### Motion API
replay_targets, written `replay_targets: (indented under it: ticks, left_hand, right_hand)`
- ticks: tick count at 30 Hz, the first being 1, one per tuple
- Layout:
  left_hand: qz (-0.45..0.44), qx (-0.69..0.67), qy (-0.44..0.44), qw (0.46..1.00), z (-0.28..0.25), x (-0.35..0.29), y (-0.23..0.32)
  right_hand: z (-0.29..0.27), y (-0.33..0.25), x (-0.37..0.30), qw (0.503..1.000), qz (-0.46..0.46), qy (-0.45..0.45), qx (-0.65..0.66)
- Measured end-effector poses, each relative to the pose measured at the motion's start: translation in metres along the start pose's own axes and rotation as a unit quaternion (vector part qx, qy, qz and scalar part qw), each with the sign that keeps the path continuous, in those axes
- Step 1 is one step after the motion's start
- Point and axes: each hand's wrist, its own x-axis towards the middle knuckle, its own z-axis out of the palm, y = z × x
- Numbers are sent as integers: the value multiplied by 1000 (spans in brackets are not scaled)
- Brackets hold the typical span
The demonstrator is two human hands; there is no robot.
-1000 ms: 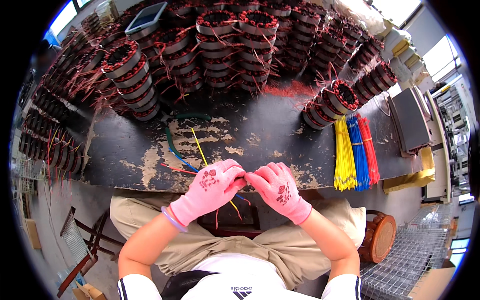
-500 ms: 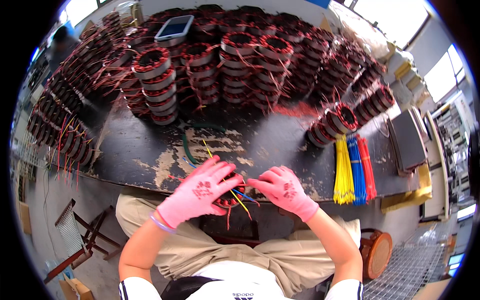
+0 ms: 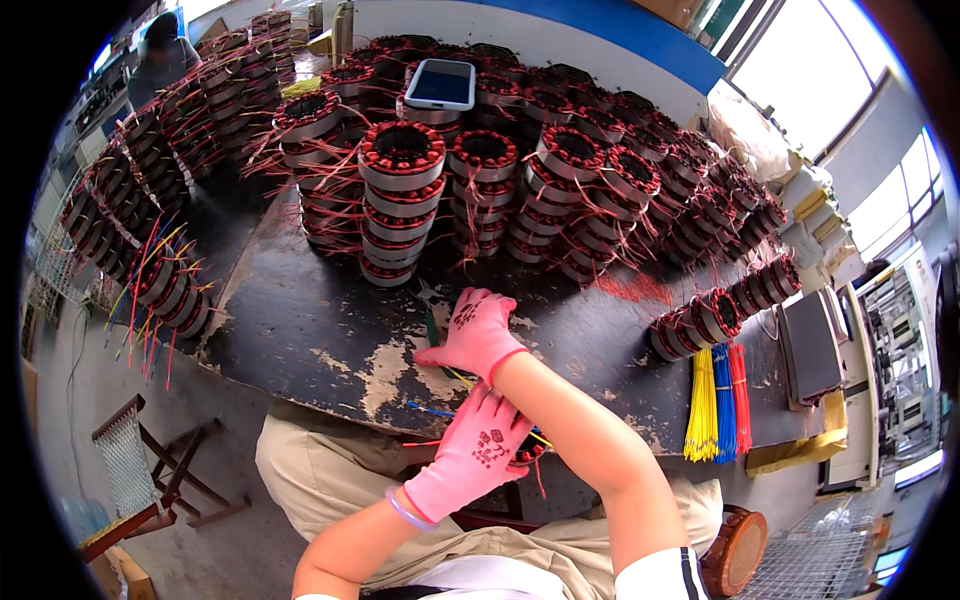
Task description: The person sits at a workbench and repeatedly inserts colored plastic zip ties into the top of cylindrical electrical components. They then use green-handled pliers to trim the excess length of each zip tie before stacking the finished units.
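My left hand (image 3: pixel 478 447), in a pink glove, bends over a wound motor stator (image 3: pixel 530 453) at the table's near edge and holds it. Most of that stator is hidden by the glove and my right forearm. Blue and yellow wire ends (image 3: pixel 430 408) stick out beside the glove. Farther up, my right hand (image 3: pixel 476 332), also gloved in pink, crosses above the left one and reaches over green-handled pliers (image 3: pixel 432 325) lying spread on the table. Its thumb is apart from the fingers, near one handle; the other handle is hidden.
Tall stacks of stators (image 3: pixel 402 200) with red windings fill the back of the dark worn table (image 3: pixel 290 330). A phone (image 3: pixel 441 84) lies on one stack. Yellow, blue and red wire bundles (image 3: pixel 717 400) hang over the right edge. A person (image 3: pixel 160 65) is at the far left.
My right hand has left the stator's side and moved up and leftward to the pliers, crossing over my left arm. My left hand stays with the stator. The head view has shifted.
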Motion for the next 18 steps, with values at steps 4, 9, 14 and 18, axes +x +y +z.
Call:
replay_targets:
  ticks: [4,9,14,18]
  left_hand:
    - [15,-3,-8,1000,-2,4,-1]
    - [19,-1,3,1000,-4,1,-3]
    - [26,-19,2,999,-7,1,-10]
    - [28,45,8,999,-15,4,-30]
  right_hand:
    - [-3,20,14,997,-36,-39,57]
    - [-5,53,-4,980,-30,117,159]
    - [25,129,-68,738,6,21,674]
    - [80,160,-146,449,12,-95,888]
